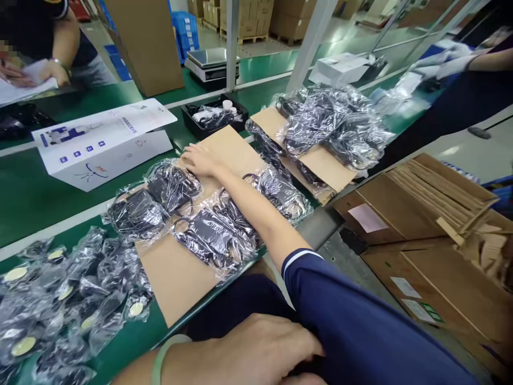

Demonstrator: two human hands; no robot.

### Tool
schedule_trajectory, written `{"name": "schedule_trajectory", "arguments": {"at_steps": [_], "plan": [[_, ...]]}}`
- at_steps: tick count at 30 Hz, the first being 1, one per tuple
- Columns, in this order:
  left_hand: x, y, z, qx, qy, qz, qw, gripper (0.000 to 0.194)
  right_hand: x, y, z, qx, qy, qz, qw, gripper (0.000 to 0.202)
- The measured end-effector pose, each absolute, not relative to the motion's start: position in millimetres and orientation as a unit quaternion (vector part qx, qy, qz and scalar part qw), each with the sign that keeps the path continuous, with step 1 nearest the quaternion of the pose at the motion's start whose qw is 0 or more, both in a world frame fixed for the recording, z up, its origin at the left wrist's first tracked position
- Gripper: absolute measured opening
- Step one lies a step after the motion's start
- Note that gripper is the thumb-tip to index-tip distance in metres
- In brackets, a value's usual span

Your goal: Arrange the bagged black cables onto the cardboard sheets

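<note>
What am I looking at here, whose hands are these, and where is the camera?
The single picture comes from a camera on a worker's head, looking down at a green bench. The right hand reaches out and rests flat on a cardboard sheet, beside black power adapters in clear bags. The left hand, with a pale green bangle, lies on the lap, holding nothing. Left are bagged round parts and a white printed box. Other people's hands show at the top corners.
</note>
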State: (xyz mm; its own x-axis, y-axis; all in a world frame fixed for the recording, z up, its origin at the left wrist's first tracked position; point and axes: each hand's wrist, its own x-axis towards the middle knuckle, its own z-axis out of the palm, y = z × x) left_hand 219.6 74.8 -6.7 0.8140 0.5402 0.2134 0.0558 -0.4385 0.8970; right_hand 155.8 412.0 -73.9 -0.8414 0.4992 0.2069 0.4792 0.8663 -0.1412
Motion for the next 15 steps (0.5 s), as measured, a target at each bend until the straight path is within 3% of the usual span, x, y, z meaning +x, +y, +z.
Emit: {"name": "schedule_trajectory", "arguments": {"at_steps": [6, 10, 15], "plan": [[222, 83, -8, 0.721, 0.186, 0.309, 0.592, 0.009, 158, 411, -72, -0.258, -0.956, 0.042, 0.133, 0.038], [228, 84, -9, 0.705, 0.303, 0.311, 0.560, 0.014, 160, 412, -70, -0.256, -0.957, 0.055, 0.126, 0.038], [227, 88, -23, 0.733, 0.234, 0.294, 0.567, 0.021, 162, 412, -68, -0.257, -0.958, 0.065, 0.112, 0.037]]}}
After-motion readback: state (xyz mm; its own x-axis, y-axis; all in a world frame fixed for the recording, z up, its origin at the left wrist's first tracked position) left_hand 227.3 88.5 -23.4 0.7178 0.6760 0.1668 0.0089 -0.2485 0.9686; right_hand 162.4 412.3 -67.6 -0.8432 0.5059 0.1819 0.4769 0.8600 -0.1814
